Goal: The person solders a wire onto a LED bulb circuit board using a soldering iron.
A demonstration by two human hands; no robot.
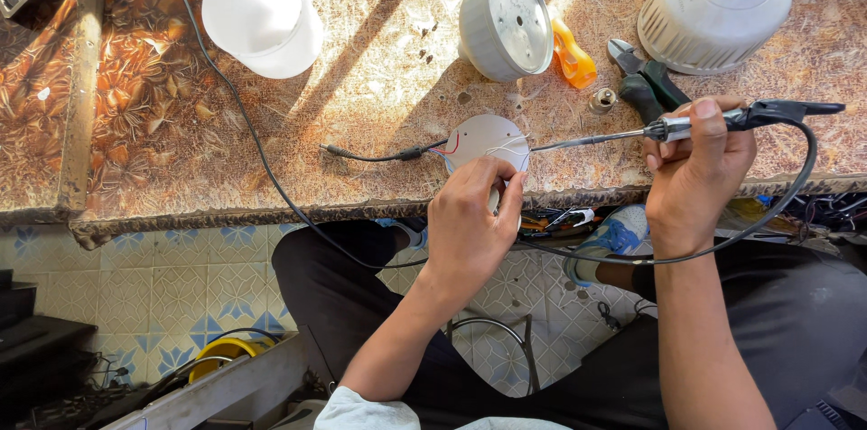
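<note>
My left hand [470, 222] pinches thin wires at the near edge of a round white circuit disc [486, 137] lying on the patterned worktop [181, 123]. My right hand [695, 168] grips a soldering iron [686, 126] by its dark handle. The metal tip points left and reaches the disc's right edge. A black cord runs from the iron's back end and loops down under my right wrist. Red and white wires leave the disc toward a black lead [379, 156] on its left.
A white dome cover [262, 16] sits at the back left, a grey lamp housing [506, 22] behind the disc, a large lamp body [713, 5] at back right. An orange tool [574, 57], pliers [643, 78] and a small metal cap [601, 100] lie between them. Tiled floor lies below.
</note>
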